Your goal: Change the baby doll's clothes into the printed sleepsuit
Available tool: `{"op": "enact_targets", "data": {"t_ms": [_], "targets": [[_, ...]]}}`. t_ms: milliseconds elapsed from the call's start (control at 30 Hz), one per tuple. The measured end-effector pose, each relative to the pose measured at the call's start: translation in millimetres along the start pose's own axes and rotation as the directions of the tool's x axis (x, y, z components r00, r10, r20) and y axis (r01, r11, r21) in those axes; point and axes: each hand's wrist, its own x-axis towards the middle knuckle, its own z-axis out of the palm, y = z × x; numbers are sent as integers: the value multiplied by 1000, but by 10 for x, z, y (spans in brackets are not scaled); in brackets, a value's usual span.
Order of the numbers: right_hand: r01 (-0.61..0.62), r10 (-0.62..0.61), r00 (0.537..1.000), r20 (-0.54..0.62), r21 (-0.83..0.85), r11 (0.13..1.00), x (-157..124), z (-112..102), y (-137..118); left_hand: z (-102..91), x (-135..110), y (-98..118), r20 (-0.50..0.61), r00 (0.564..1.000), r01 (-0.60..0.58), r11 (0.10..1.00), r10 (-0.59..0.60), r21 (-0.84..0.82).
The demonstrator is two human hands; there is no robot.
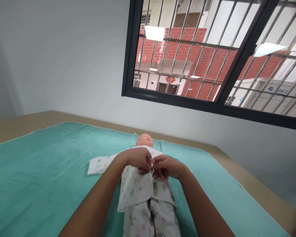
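Note:
A baby doll (pixel 145 140) lies on its back, its head toward the wall. It wears a white printed baby shirt (pixel 138 187) and matching trousers (pixel 138 220). One sleeve (pixel 98 165) stretches flat to the left. Over the doll's middle, my left hand (pixel 140 159) pinches the shirt's front edge between thumb and finger. Close against it, my right hand (pixel 164 166) also pinches the shirt at the front opening. Both sets of fingertips nearly meet. Whatever small fastening lies between them is too small to make out. My forearms hide part of the doll's sides.
A green cloth (pixel 51 171) covers most of the wooden table (pixel 222 151). Behind stands a pale wall (pixel 64 59) with a dark-framed barred window (pixel 172 95). The table edge runs along the wall.

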Motion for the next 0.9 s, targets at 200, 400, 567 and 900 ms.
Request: {"op": "enact_targets", "data": {"t_ms": [200, 400, 567, 900], "targets": [[-2, 2, 1000, -13, 5, 1000, 2, 2, 15, 7, 6, 19, 23, 1000, 25, 979, -20, -202], [12, -12, 1000, 14, 37, 999, 5, -39, 48, 10, 24, 10, 20, 1000, 11, 975, -6, -221], [15, -15, 1000, 18, 22, 1000, 2, -55, 48, 23, 46, 11, 8, 1000, 15, 986, -14, -169], [5, -5, 1000, -4, -90, 996, -2, 22, -26, 26, 44, -7, 3, 1000, 30, 981, -30, -191]]}}
